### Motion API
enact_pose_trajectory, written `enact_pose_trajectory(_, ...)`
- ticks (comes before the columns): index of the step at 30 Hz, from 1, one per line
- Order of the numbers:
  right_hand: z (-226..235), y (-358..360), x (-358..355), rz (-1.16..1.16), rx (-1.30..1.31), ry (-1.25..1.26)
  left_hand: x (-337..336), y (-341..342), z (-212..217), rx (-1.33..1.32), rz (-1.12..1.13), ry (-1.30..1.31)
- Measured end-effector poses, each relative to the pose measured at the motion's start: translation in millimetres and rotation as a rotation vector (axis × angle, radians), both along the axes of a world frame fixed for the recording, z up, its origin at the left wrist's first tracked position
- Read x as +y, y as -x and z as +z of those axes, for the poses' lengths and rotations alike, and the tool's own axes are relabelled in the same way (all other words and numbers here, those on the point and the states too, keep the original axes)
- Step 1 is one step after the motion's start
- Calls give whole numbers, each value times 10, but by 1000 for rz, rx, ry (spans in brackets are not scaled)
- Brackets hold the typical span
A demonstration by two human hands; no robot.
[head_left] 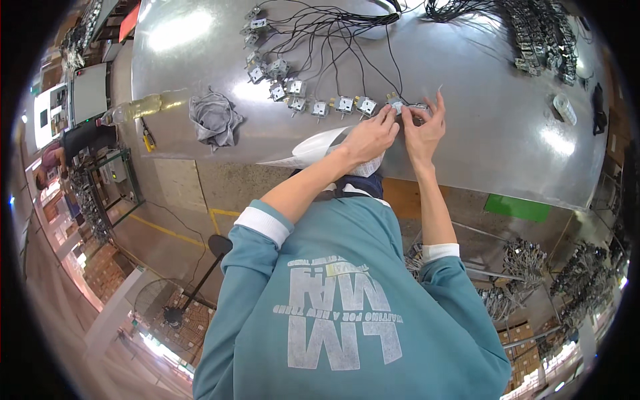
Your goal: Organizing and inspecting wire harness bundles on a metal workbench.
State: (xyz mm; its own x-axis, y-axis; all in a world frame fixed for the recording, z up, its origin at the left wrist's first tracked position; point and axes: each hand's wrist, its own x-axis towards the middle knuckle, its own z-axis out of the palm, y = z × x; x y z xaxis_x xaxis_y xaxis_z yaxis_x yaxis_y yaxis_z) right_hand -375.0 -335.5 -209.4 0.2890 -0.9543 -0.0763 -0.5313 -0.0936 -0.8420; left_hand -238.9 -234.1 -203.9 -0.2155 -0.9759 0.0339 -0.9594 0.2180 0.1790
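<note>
On the metal table, a small metal control unit [396, 101] with a pale patch on its face and a black lead sits between my hands. My left hand [373, 138] presses its fingertips together at the unit's near left side. From the right, my right hand [425, 130] pinches at it with thumb and forefinger, the other fingers raised. My fingers hide part of the unit. Similar units [344, 105] lie in a curved row to the left, their short shafts toward me and black leads [353, 23] running to a bundle. White printed sheets [313, 148] lie under my left forearm at the table edge.
A grey cloth [215, 120], yellow-handled pliers [147, 137] and a clear bottle [137, 108] lie on the left. At the right are a white roll [564, 109] and a dark object [598, 110]. More units [543, 40] are heaped far right. Another person [53, 160] is at far left.
</note>
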Motion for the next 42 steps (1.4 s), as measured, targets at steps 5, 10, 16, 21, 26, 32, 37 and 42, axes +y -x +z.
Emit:
enact_pose_trajectory(5, -38, 19, 42, 42, -29, 100, -18, -59, -6, 53, -32, -8)
enact_pose_trajectory(10, -17, -23, 40, 76, 78, 166, 8, -85, -44, 22, -38, 18)
enact_pose_trajectory(16, 86, -51, 27, 96, 136, 170, 50, -34, -78, 4, 1, -14)
enact_pose_trajectory(21, 105, -59, 30, 115, 196, 203, 15, -32, -62, 11, -11, 35)
enact_pose_trajectory(26, 92, -32, 7, 216, 320, 329, -42, 52, -21, -97, -12, 88)
enact_pose_trajectory(32, 359, 35, -170, 108, 297, 431, -83, 109, 35, -179, -30, 20)
enact_pose_trajectory(37, 518, -160, -121, 210, 280, 516, -43, 7, 99, -28, 18, 75)
enact_pose_trajectory(42, 248, -271, 31, 309, 158, 311, 194, -208, 211, 0, 131, 64)
